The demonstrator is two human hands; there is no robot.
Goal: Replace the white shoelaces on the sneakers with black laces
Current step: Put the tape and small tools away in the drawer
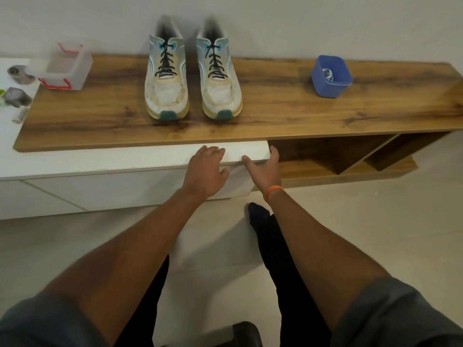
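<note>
I find both sneakers, left and right, of worn white mesh with teal toe caps, standing side by side on the wood-grain tabletop, toes toward me, each threaded with black laces. A square blue plastic bin holding something white stands well to their right; a translucent red-handled box to their left. My left hand lies released, fingers on the white cabinet edge; my right hand, likewise unclenched, touches its corner, grasping nothing

2 sneakers side by side on the shelf; tub to their right, box left.
</note>
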